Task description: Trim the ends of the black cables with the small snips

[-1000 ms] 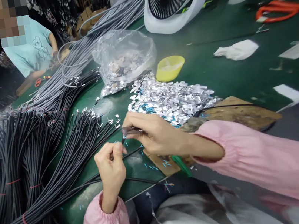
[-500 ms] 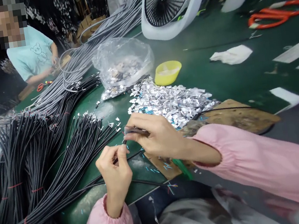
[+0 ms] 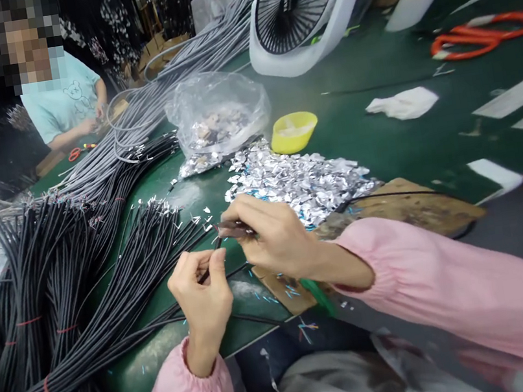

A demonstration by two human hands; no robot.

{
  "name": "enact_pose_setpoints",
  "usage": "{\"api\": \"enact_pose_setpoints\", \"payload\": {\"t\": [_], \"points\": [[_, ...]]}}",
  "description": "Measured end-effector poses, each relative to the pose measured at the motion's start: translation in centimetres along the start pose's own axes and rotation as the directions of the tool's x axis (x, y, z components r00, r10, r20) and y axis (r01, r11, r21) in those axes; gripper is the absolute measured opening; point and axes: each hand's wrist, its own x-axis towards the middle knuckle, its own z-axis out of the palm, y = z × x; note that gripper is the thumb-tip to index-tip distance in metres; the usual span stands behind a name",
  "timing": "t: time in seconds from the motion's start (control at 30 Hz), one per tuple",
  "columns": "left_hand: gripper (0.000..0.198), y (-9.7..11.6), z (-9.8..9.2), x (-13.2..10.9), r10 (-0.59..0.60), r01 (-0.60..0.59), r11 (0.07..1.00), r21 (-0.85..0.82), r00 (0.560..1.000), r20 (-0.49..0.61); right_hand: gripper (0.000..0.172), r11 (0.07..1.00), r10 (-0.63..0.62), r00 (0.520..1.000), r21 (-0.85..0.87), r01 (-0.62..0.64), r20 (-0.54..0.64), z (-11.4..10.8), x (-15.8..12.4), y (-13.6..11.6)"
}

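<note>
black cable end stays pinched in your left hand; your right hand keeps fingers closed on the small tool, barely shifted.

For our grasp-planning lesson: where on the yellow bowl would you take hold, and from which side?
Probably the right rim of the yellow bowl, from above. It sits open side up, rim exposed; the plastic bag and foil scraps crowd its left and near sides, while its right side is free.
</note>
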Motion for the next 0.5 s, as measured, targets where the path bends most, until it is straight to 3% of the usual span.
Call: {"api": "enact_pose_setpoints", "payload": {"t": [0.07, 0.17, 0.2, 0.37, 0.43, 0.5], "points": [[0.019, -0.1, 0.2, -0.2, 0.005, -0.006, 1.000, -0.024, 0.999, -0.042, 0.013, 0.999, -0.009, 0.995, -0.052, 0.004, -0.097, -0.3, 0.1, 0.2], [0.021, -0.5, 0.2, -0.4, -0.029, 0.023, 0.998, -0.057, 0.994, -0.108, 0.014, 0.984, 0.177, 0.952, 0.046, -0.171, -0.250, -0.8, 0.5, 0.7], [0.021, -0.6, 0.1, -0.4, -0.044, 0.036, 0.997, -0.068, 0.992, -0.121, 0.015, 0.971, 0.237, 0.943, 0.077, -0.225, -0.233, -0.9, 0.6, 0.8], [0.019, -0.7, -0.1, -0.5, -0.057, 0.046, 0.993, -0.108, 0.994, -0.096, 0.026, 0.929, 0.238, 0.956, 0.247, -0.275, 0.169, -1.1, 0.9, 0.6], [0.017, -0.7, -0.1, -0.4, -0.050, 0.040, 0.992, -0.120, 0.995, -0.086, 0.029, 0.884, 0.285, 0.929, 0.310, -0.350, 0.236, -0.9, 0.7, 0.5], [0.014, -0.6, -0.1, -0.2, -0.035, 0.024, 0.991, -0.130, 0.996, -0.085, 0.031, 0.789, 0.315, 0.862, 0.395, -0.470, 0.397, -0.7, 0.5, 0.4]]}}
